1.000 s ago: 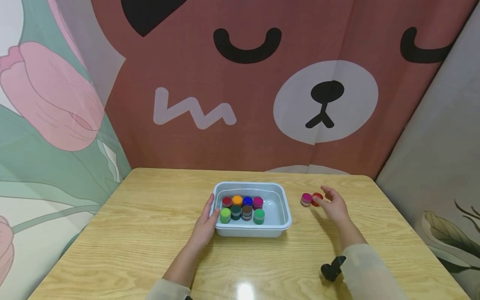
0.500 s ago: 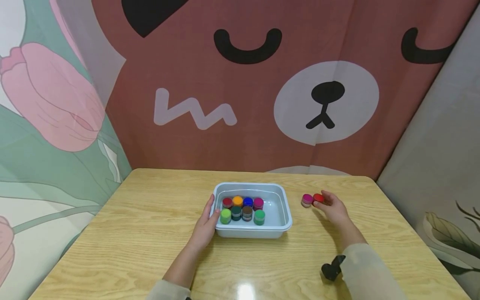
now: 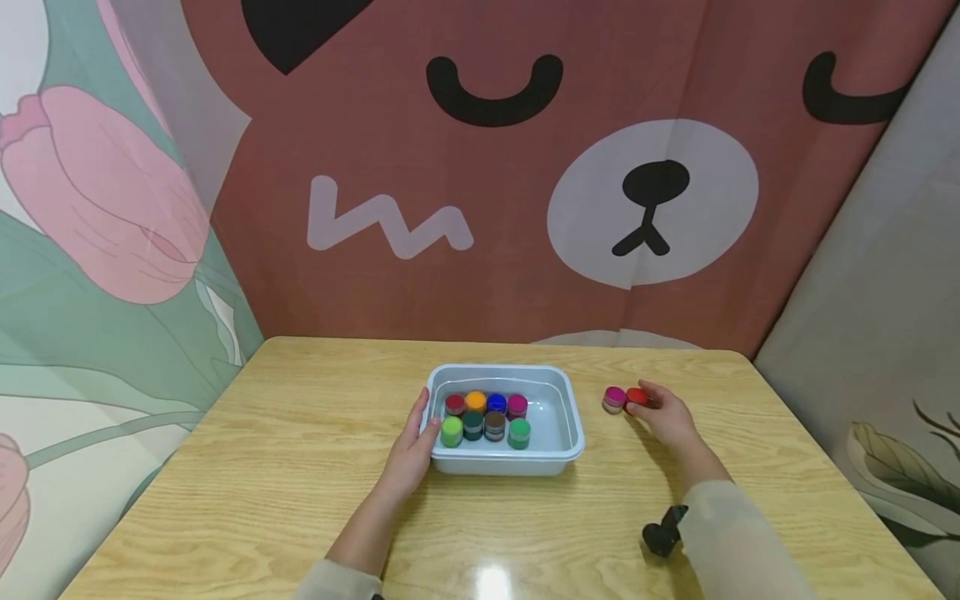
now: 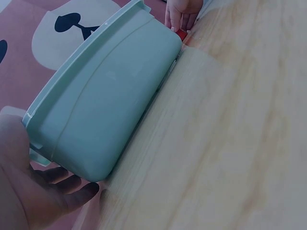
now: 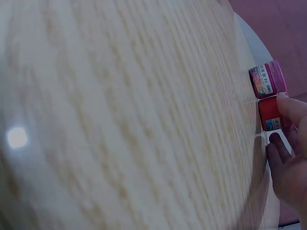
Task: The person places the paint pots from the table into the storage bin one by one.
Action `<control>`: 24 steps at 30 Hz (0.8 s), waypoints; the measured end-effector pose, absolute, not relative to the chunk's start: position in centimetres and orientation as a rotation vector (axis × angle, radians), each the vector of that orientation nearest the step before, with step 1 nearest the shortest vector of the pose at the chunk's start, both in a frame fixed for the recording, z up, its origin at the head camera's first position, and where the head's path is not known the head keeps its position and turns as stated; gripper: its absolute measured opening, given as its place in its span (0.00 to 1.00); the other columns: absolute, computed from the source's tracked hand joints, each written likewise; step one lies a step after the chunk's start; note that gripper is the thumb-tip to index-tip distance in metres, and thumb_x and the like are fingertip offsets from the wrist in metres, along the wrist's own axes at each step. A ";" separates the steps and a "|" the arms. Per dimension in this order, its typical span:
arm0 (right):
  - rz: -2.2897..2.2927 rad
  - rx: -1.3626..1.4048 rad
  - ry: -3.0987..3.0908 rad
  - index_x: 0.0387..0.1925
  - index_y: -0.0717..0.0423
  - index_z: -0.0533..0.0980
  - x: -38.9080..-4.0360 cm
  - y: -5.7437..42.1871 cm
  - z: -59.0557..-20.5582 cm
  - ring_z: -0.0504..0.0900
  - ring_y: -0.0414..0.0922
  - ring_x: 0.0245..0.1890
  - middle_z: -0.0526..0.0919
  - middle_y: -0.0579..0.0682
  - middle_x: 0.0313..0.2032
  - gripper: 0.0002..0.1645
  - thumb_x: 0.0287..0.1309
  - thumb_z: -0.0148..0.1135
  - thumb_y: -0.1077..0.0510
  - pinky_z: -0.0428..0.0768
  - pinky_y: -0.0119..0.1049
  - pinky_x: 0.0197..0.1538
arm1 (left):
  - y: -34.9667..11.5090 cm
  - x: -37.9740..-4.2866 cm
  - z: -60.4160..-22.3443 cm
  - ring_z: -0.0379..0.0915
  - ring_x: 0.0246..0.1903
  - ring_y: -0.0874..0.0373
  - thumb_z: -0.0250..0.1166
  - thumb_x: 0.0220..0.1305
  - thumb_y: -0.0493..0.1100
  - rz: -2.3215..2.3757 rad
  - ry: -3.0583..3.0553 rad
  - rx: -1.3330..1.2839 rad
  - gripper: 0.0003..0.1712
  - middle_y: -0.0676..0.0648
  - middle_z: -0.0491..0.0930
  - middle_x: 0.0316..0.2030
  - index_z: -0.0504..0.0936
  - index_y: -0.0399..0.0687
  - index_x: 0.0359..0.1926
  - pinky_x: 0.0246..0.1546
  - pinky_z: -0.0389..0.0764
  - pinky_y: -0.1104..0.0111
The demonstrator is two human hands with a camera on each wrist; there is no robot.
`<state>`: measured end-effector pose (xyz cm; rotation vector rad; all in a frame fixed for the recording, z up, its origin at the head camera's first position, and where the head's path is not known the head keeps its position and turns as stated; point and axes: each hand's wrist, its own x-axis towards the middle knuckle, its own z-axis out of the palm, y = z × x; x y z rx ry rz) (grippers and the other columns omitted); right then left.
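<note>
A pale blue plastic tub [image 3: 506, 465] stands on the table with several small paint jars inside, among them a light green jar [image 3: 452, 432], a brown jar [image 3: 494, 426] and a green jar [image 3: 519, 433]. My left hand [image 3: 408, 454] holds the tub's left end, thumb at the rim and fingers along the outer wall. Right of the tub, my right hand [image 3: 670, 419] pinches a red paint jar [image 5: 271, 114] between thumb and fingers. That jar sits on the table, touching or almost touching a magenta paint jar [image 5: 267, 79] on its left. Fingers partly cover the red jar.
The wooden table [image 3: 300, 467] ends at a curtain [image 3: 487, 292] with a bear print. Inside the tub, the jars stand in two rows toward the left, with bare tub floor on the right. A black device [image 3: 662, 533] is attached at the right wrist.
My right hand's fingers have come down and closed around the red jar, which has barely moved. The left hand and the tub have stayed in place.
</note>
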<state>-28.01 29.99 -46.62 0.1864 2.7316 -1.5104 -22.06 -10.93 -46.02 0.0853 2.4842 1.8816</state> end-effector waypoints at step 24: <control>-1.589 0.243 2.730 0.73 0.60 0.59 -26.6 30.5 -45.7 0.69 0.58 0.65 0.66 0.68 0.67 0.41 0.66 0.59 0.45 0.70 0.12 0.41 | -10.9 -22.1 -45.9 0.40 0.77 0.40 0.44 0.77 0.53 1.851 2.457 0.049 0.33 0.46 0.47 0.78 0.46 0.65 0.78 0.72 0.46 0.37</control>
